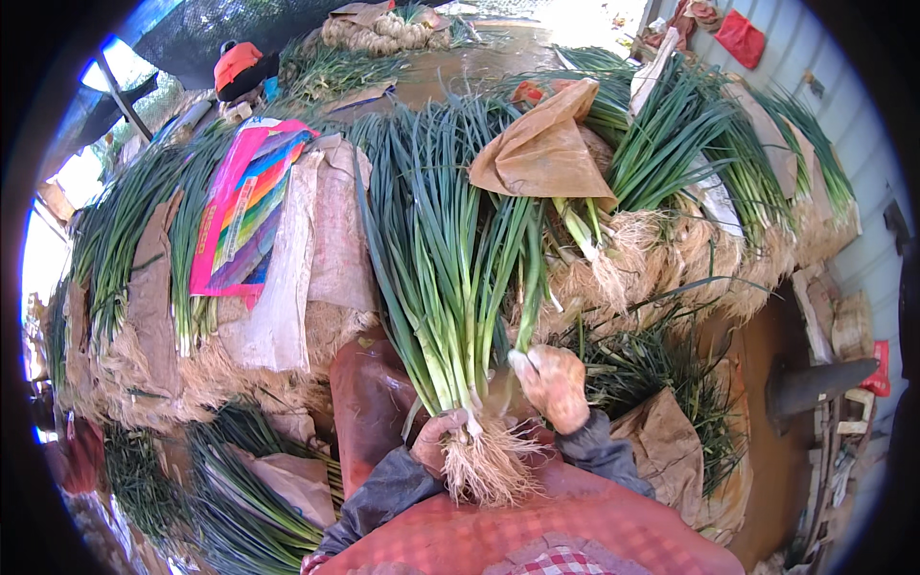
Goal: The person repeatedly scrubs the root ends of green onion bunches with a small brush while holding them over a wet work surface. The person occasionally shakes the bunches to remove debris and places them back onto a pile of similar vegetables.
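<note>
My left hand (435, 441) is closed around the white stems of a bunch of green onions (449, 309), just above the pale, stringy roots (489, 467). The long green leaves point away from me, across the middle of the view. My right hand (552, 384), beside the bunch on the right, pinches a single green leaf or stalk (532, 287) between thumb and fingers. A wet reddish apron (575, 503) covers my lap below both hands. The fingertips of my left hand are partly hidden behind the stems and roots.
Heaps of green onions with roots towards me lie at left (136, 223) and right (668, 144). A brown cloth (550, 147) and a rainbow-striped sack (248, 208) lie on them. Loose leaves (647, 366) are at lower right, near a dark cone-shaped object (819, 388). A corrugated wall (826, 93) stands at right.
</note>
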Demonstrator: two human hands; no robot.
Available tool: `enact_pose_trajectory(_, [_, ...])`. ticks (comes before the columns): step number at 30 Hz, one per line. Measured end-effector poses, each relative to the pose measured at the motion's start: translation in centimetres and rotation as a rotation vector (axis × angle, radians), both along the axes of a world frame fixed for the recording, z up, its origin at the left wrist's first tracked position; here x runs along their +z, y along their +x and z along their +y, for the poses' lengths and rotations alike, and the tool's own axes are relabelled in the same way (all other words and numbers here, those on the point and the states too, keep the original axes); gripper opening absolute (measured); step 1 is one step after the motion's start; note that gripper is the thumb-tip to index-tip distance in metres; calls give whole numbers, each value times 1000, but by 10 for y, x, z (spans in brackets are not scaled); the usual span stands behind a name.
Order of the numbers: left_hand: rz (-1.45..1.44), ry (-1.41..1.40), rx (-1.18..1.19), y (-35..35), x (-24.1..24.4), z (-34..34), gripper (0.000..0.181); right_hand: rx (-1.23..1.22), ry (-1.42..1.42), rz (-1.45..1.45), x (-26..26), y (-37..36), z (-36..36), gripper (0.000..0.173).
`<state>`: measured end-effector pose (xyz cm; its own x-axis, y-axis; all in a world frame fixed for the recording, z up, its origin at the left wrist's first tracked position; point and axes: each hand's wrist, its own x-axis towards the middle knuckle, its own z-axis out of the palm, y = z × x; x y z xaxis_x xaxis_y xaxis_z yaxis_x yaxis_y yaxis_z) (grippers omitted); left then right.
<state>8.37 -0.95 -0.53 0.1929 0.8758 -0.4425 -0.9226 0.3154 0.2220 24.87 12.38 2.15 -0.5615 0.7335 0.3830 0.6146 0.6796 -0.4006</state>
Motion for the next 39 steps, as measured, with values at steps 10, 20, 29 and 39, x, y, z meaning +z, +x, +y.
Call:
enact_pose_trajectory(10, [149, 110, -38, -9, -16, -6, 77, -238, -628, 327, 10, 81, -17, 33])
enact_pose_trajectory(20, [158, 143, -86, -30, 21, -6, 56, 383, -970, 488, -5, 10, -21, 28])
enact_pose_trajectory(29, [-23, 206, -3, -23, 16, -11, 79, -398, 227, -91, -21, 35, 32, 38])
enact_pose_trajectory(39, [-150, 393, -6, -38, 3, -8, 77, -422, 59, -206, -42, -16, 72, 25])
